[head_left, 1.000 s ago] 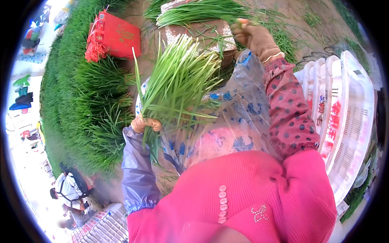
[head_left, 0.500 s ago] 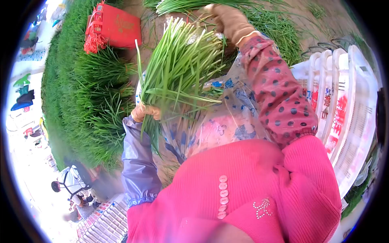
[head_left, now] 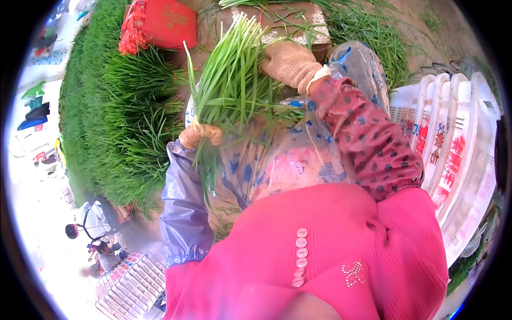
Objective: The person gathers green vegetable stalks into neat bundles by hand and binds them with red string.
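Note:
A bunch of long green chives, pale stem ends up, leans across my lap. My left hand, in a tan glove, is closed around its lower leafy part. My right hand, also gloved, is bent against the right side of the stems; its fingertips are partly hidden there. Leaves hang below the left hand. A clear plastic apron with blue patterns covers my lap beneath the bunch.
Tied bundles of greens stand packed on the left. A red bag with red ties lies beyond them. A patterned low board is ahead, with loose greens beside it. Stacked white crates stand at right; people are far left.
My right hand has come back from the greens at the far side to the right edge of the bunch. My left hand still holds the chives.

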Action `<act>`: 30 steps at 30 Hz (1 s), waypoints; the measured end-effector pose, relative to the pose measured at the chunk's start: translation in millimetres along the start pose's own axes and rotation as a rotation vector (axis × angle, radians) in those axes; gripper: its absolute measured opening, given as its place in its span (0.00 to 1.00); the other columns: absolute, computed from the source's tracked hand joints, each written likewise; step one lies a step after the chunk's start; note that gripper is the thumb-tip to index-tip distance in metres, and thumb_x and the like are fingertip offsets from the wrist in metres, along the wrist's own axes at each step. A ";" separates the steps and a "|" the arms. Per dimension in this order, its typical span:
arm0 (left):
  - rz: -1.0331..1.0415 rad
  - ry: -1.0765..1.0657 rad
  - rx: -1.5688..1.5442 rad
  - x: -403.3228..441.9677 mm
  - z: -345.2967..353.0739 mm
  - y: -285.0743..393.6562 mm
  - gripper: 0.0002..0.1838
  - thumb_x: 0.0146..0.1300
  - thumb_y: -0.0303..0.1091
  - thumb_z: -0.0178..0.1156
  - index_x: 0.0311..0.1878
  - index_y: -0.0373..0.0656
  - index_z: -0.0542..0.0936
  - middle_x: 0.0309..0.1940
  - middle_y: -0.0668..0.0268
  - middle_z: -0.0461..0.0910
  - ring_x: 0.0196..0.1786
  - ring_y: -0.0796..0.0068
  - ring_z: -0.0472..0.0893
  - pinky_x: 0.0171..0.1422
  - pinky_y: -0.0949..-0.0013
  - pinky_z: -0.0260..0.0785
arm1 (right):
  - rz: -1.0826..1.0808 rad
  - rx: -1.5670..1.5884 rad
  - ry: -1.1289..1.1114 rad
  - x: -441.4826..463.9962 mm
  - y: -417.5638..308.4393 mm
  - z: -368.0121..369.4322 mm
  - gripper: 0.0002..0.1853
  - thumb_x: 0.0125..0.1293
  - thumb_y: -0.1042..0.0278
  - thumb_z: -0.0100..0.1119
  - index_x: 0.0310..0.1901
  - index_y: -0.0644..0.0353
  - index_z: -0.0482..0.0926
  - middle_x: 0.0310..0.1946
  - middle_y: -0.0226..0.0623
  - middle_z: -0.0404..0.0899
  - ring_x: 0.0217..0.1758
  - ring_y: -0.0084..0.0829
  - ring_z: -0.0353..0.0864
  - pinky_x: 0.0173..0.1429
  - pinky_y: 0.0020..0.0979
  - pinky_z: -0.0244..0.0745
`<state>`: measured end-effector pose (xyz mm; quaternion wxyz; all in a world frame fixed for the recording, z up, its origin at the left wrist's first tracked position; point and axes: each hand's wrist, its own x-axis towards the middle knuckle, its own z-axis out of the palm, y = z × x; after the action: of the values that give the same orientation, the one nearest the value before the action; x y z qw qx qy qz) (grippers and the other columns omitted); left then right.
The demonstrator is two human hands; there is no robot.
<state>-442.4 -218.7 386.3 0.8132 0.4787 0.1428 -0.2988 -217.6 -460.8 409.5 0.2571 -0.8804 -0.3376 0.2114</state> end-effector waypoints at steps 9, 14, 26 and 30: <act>0.074 0.003 0.006 -2.8 10.3 7.1 0.34 0.55 0.31 0.64 0.63 0.26 0.65 0.26 0.66 0.69 0.20 0.81 0.61 0.23 0.73 0.53 | 0.110 -0.297 0.502 38.6 161.6 -65.5 0.14 0.67 0.58 0.49 0.40 0.57 0.81 0.28 0.37 0.75 0.32 0.35 0.73 0.38 0.35 0.69; 0.059 -0.011 -0.017 -1.3 -3.7 1.9 0.34 0.56 0.32 0.64 0.63 0.25 0.65 0.25 0.68 0.69 0.20 0.81 0.61 0.23 0.73 0.53 | 0.294 0.065 0.337 -13.2 131.8 -97.7 0.13 0.61 0.58 0.57 0.38 0.59 0.81 0.27 0.34 0.80 0.31 0.32 0.78 0.36 0.35 0.72; 0.063 0.082 -0.026 -4.0 4.8 0.2 0.35 0.56 0.35 0.66 0.62 0.25 0.67 0.23 0.71 0.69 0.21 0.82 0.63 0.24 0.74 0.54 | 0.227 1.034 0.047 -6.4 29.5 7.9 0.14 0.60 0.62 0.64 0.44 0.60 0.80 0.24 0.30 0.80 0.22 0.22 0.76 0.27 0.24 0.72; 0.084 0.126 -0.057 -6.0 9.6 -1.1 0.35 0.56 0.36 0.67 0.62 0.24 0.68 0.23 0.73 0.69 0.21 0.82 0.63 0.24 0.74 0.55 | 0.210 1.254 0.446 11.3 96.6 -30.7 0.09 0.62 0.65 0.61 0.41 0.58 0.82 0.25 0.32 0.81 0.24 0.25 0.77 0.30 0.28 0.74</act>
<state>-448.3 -225.3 393.5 0.8277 0.4787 0.1817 -0.2295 -146.2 -524.1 373.6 0.7614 -0.6152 -0.0023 0.2045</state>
